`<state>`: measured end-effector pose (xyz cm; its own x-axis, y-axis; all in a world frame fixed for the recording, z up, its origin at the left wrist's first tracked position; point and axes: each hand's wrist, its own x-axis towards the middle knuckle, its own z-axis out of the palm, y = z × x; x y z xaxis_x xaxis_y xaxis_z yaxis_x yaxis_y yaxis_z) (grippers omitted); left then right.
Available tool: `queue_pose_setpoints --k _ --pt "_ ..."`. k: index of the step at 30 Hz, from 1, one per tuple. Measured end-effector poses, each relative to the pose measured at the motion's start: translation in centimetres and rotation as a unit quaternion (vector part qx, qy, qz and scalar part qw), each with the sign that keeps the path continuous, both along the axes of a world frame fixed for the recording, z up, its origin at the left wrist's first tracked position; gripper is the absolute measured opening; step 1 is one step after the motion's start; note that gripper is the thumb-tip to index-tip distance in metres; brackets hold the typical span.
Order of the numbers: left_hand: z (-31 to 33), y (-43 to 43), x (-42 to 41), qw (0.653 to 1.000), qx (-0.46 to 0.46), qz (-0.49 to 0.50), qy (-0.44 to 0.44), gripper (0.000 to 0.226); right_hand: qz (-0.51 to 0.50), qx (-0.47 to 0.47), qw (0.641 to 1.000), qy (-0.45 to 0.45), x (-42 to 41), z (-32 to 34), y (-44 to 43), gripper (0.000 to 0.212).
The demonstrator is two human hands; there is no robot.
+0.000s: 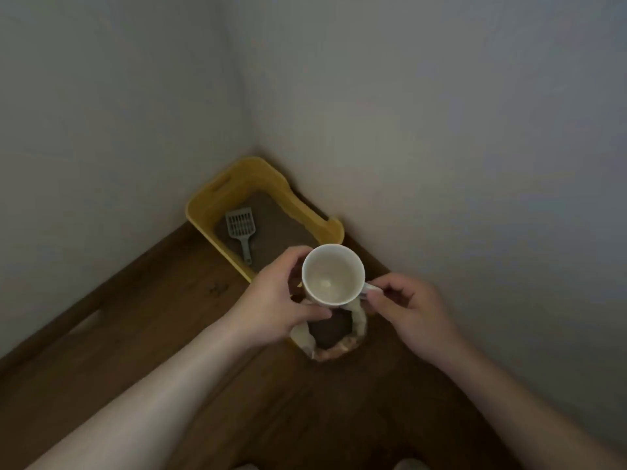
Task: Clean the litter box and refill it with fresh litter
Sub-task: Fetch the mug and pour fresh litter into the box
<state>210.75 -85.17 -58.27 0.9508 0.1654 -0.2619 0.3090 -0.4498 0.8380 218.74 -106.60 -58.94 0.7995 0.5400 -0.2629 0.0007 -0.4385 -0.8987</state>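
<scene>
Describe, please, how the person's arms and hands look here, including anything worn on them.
The left hand and right hand are bare: no gloves, and no rings that I can make out. The left forearm and right forearm are uncovered as far as the frame shows, with no sleeve, watch or bracelet in view.

No text, label or number is legible anywhere.

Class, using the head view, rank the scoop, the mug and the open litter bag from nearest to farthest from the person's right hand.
1. mug: the right hand pinches its handle, at the hand's left.
2. litter bag: open, just below the mug.
3. scoop: farthest, lying inside the yellow litter box, up and to the left.
</scene>
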Motion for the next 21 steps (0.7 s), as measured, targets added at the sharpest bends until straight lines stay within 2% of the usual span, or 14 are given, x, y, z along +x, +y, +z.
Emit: queue_pose_setpoints --k 4,8,16,21 --pt "-11.8 0.8 -0.6 1.000 0.005 -0.015 -0.002 0.077 0.028 -0.022 0.999 -0.019 -0.2 -11.5 0.2 0.014" --pt "-19.9 0.7 -1.4 1.000 0.010 -0.027 0.001 0.078 0.075 -0.036 0.996 -0.019 0.0 -19.2 0.0 0.012" --pt "-25.3 0.7 -1.4 0.997 0.051 -0.049 -0.002 0.076 0.097 -0.032 0.995 0.007 1.3 -24.8 -0.6 0.013" --pt "-29.3 0.1 -2.7 0.984 0.175 0.003 0.035 0.075 0.083 -0.064 0.994 -0.025 1.7 -26.6 -1.5 0.014"
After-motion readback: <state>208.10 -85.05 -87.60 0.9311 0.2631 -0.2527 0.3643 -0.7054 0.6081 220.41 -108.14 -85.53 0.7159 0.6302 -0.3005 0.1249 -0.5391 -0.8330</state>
